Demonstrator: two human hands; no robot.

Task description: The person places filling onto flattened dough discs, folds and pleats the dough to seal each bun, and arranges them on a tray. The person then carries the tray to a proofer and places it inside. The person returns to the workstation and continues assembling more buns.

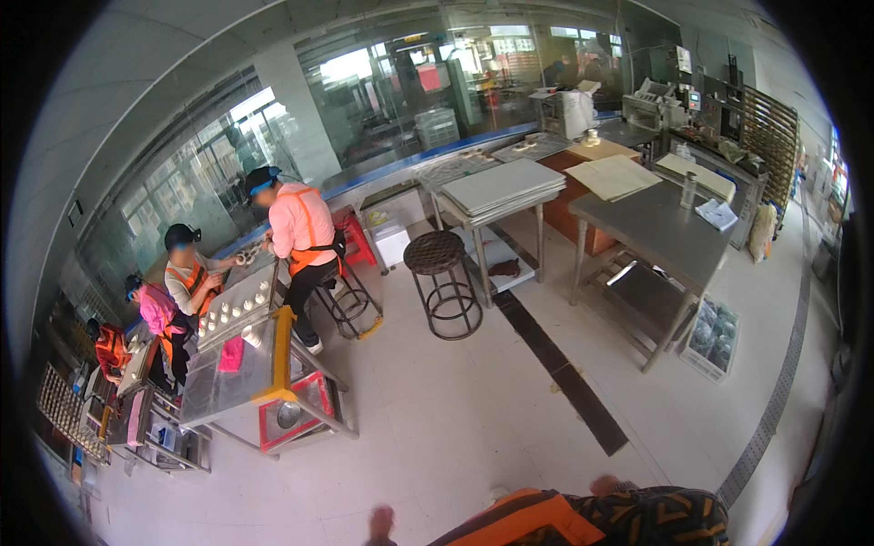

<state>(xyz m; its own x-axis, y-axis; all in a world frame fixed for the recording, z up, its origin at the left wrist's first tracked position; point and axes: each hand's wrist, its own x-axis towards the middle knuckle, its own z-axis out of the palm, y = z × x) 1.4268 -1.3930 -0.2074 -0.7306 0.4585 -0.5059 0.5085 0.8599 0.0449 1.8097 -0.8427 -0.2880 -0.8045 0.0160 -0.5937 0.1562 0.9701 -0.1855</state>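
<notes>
At the bottom edge, left of my orange apron [523, 519], a small part of my left hand [381, 521] shows over the pale floor. My right hand [612, 485] is at the other side of the apron, beside my dark patterned sleeve [678, 514]. Both hands are small and blurred, and their fingers cannot be made out. No object is visible at either hand. The nearest furniture, a steel table [655, 223] and a round stool [434, 253], stands well beyond them.
Several people in orange aprons work along tables at the left; the closest [300, 218] sits by a table [264, 373] with small white pieces and a pink cloth [232, 355]. A stack of grey boards [505, 187], a crate [710, 337] and a dark floor strip [560, 369] lie ahead.
</notes>
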